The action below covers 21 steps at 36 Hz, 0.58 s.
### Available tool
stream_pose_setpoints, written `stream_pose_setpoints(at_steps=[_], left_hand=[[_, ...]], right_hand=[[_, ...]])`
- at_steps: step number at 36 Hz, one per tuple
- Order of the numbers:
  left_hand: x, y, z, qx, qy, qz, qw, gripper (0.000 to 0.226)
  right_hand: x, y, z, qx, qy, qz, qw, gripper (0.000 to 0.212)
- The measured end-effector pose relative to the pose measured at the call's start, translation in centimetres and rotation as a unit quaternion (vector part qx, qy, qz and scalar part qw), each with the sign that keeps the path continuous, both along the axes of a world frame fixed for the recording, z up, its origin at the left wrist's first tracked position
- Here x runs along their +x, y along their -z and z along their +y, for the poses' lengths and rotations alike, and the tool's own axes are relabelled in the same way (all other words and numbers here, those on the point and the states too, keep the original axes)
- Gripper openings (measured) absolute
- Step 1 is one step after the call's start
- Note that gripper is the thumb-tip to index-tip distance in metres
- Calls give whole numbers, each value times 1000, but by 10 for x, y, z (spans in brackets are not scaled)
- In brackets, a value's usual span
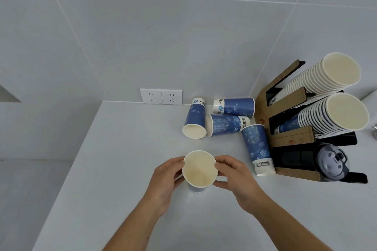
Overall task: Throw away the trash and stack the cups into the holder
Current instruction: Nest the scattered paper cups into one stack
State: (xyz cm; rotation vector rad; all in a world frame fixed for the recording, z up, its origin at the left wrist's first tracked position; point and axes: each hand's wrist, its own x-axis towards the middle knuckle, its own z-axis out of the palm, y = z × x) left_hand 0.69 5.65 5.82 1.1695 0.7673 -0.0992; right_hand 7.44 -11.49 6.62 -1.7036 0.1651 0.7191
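Note:
An upright blue paper cup [199,170] stands on the white counter, its cream inside facing me. My left hand [165,179] grips its left side and my right hand [234,175] grips its right side near the rim. Several more blue patterned cups lie on their sides behind it: one [194,118] with its mouth toward me, one [234,107] near the wall, one [226,124] in the middle and one [257,149] beside the holder. The brown and black cup holder [289,140] at the right carries two long stacks of cups [334,114].
A stack of black lids [330,162] fills the holder's lowest slot. A double wall socket [161,96] sits on the tiled wall behind the counter. The counter's left edge [67,169] drops off to a lower surface.

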Motion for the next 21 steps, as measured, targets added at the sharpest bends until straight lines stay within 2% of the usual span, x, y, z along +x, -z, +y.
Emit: stream_pose_setpoints(at_steps=[11,16,21], left_hand=[[1,8,6,-5,25,1,1000,20],[3,15,14,-5,9,3,1000,18],[11,22,26,-8,-12,9,1000,17]], right_hand=[[7,-4,-4,-3,-6,-6,1000,23],[24,-4,-7,10,36,-6,999,20],[49,-6,1,-12,23,-17,1000,18]])
